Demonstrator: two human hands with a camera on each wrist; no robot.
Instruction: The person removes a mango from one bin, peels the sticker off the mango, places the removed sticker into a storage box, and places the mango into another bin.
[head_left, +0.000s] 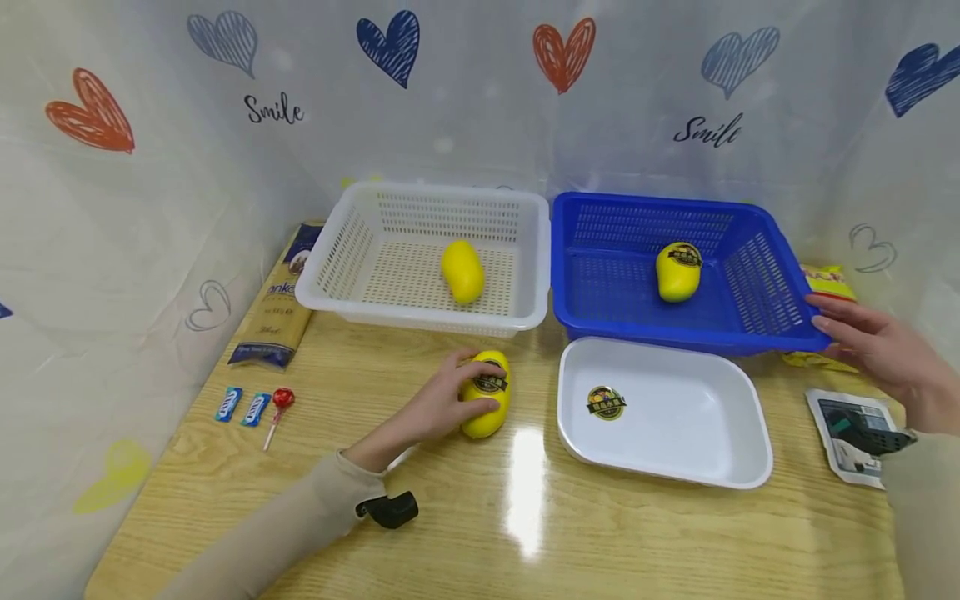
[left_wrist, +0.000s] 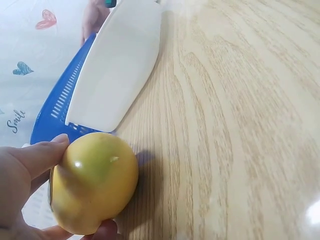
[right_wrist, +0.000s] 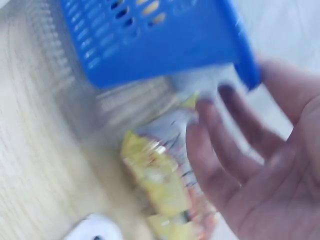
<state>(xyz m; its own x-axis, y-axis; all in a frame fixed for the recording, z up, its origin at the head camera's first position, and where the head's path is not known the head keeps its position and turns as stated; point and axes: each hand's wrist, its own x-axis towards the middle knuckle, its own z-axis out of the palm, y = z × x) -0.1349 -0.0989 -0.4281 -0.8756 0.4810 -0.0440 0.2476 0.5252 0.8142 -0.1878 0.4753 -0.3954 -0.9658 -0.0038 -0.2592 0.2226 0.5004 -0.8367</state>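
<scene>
Fingers of the left hand (head_left: 442,402) curl over the yellow mango (head_left: 486,393), which lies on the wooden table (head_left: 480,533) near the front edge of the white basket (head_left: 341,246) and just left of the white tray (head_left: 738,433). The fruit sits right of the palm, its long axis running roughly near to far — the left wrist view shows thumb and fingertips clasping it from either side, so the grasp looks firm.

Far to the right, the right hand (head_left: 881,354) hovers with fingers straight and loose, holding nothing, just beside the right corner of the blue basket (head_left: 772,325) — whether it touches the rim I cannot tell. The left hand is plainly the nearer one to the mango.
</scene>
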